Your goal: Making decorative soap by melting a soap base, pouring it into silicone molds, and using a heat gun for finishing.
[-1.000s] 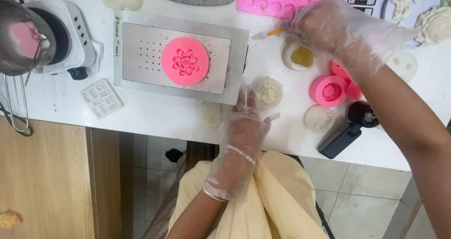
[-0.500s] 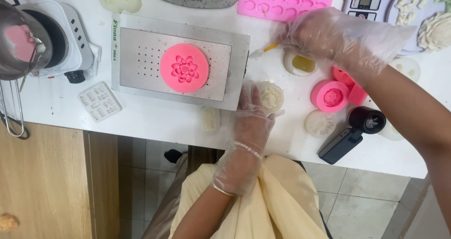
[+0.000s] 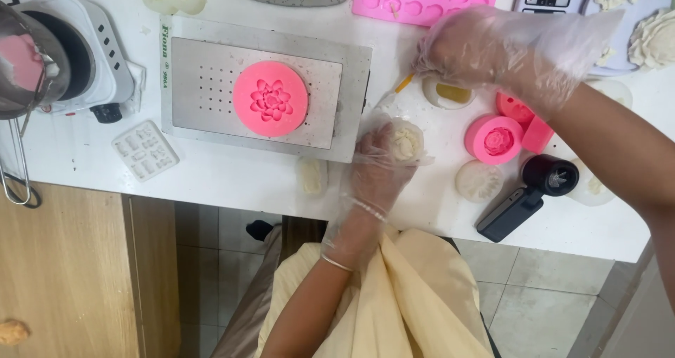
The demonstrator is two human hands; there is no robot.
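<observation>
Cream flower casting (image 3: pixel 406 144): was held at the near middle of the white surface (image 3: pixel 232 179), just right of the metal plate's corner.
Left hand (image 3: pixel 378 169): was gloved in clear plastic, its fingers closed around the casting.
Right hand (image 3: pixel 485 48): was gloved likewise, fingers pinched on a thin yellow-tipped tool (image 3: pixel 402 85) above a small dish of yellow liquid (image 3: pixel 450 93).
Perforated metal plate (image 3: pixel 264 91): was topped by a round pink flower mould (image 3: pixel 271 98).
Smaller pink moulds (image 3: pixel 496 138): were set to the right of the casting.
Black device (image 3: pixel 527 196): was laid near the front edge.
Hot plate (image 3: pixel 77 55): was placed at far left.
</observation>
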